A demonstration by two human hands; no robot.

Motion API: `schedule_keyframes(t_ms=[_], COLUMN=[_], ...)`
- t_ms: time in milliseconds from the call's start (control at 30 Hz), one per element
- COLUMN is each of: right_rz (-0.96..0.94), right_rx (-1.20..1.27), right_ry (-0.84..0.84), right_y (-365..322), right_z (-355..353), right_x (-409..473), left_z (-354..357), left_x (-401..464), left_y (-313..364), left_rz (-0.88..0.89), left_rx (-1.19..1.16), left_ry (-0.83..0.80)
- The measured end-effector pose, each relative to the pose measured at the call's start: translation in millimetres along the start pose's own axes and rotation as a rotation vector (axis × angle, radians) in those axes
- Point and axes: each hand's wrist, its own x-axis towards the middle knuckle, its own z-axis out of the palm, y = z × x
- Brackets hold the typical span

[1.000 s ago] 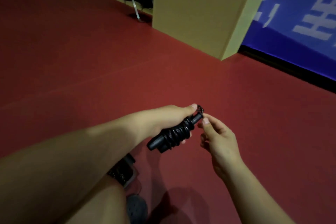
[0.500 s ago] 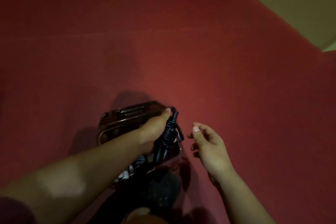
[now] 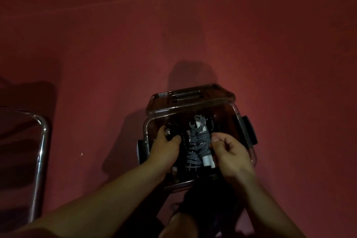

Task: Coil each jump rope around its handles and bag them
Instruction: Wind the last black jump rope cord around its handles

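A clear plastic box (image 3: 243, 121) stands on the red floor with its lid (image 3: 190, 97) tipped open at the far side. Inside lies a grey jump rope (image 3: 201, 141) coiled around white handles, with other dark bundles around it. My left hand (image 3: 166, 148) reaches into the left half of the box and is closed around the coiled black jump rope (image 3: 184, 139), pressing it down beside the grey one. My right hand (image 3: 230, 153) hovers over the right half of the box, fingers curled, thumb and forefinger close to the grey coil; I see nothing held in it.
A chair with a chrome tube frame (image 3: 42, 147) stands at the left edge. My knee and a dark shoe (image 3: 204, 205) are just below the box. Black latches (image 3: 249, 131) stick out from the box's sides. Red floor surrounds everything.
The view has tilted down onto the box. My left hand has carried the black coiled rope down into the box. My right hand has moved over the box's right side and curled.
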Motion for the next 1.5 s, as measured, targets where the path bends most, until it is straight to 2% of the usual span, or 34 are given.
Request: schedule_keyframes(t_ms=[100,233,400,533,600,667,733,800,933,1000,1100,1200,1333,1500], right_rz=[-0.001,-0.007,-0.071,-0.307,-0.317,-0.226,-0.13,-0.102,-0.138,-0.143,-0.168,-0.155,-0.139,-0.132], right_rx=[-0.028,0.022,-0.056,-0.482,-0.715,-0.811,-0.735,-0.571,-0.242,-0.164,-0.168,-0.214,-0.332,-0.403], right_ry=[-0.003,0.043,0.127,0.276,0.304,0.23,0.124,0.081,0.204,0.302,0.425,0.47,0.458,0.419], right_y=[2,0,-13,-41,-49,-57,-58,-55,-51,-52,-45,-34,-11,7], right_z=[3,3,2,0,-1,-2,-3,-5,-10,-13,-14,-12,-17,-20], right_x=[2,6,19,34,46,61,78,89,86,80,71,54,27,10], left_z=[-7,-16,-32,-54,-55,-51,-44,-42,-43,-46,-51,-56,-59,-55], left_x=[-2,-4,3,22,38,55,68,76,62,40,4,-19,-36,-41], left_y=[-9,-6,10,22,27,34,39,42,43,38,24,0,-38,-52], left_rz=[-0.004,0.15,0.308,0.497,0.376,0.175,0.024,-0.023,0.061,0.147,0.222,0.267,0.327,0.283], left_rx=[0.036,0.109,0.109,0.353,0.421,0.366,0.247,0.171,0.267,0.273,0.168,0.053,0.051,0.03], left_ry=[-0.07,-0.044,0.111,0.389,0.433,0.347,0.259,0.231,0.247,0.246,0.219,0.173,0.062,0.045])
